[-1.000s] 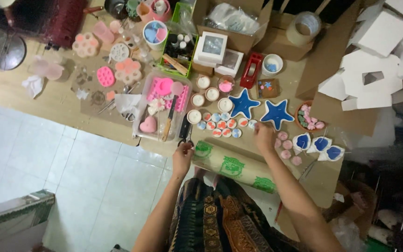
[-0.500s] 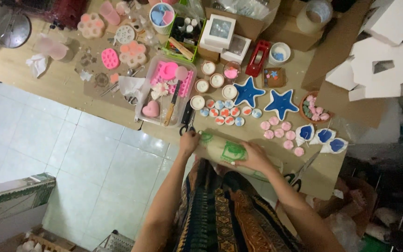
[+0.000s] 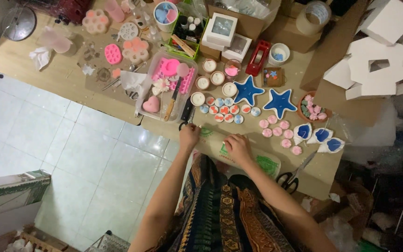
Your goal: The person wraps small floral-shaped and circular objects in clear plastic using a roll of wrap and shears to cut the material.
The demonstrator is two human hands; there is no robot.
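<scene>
Hands press a brown paper roll (image 3: 239,151): left hand (image 3: 189,136) pinching its end, right hand (image 3: 238,147) flat on top.

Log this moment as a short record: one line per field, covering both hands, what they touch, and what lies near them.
left hand: at one end of the brown paper roll, beside black scissors
right hand: resting on top of the roll
roll: brown with green prints, lying along the table edge
nearby: small round pieces in rows, two blue stars, a second pair of scissors
</scene>
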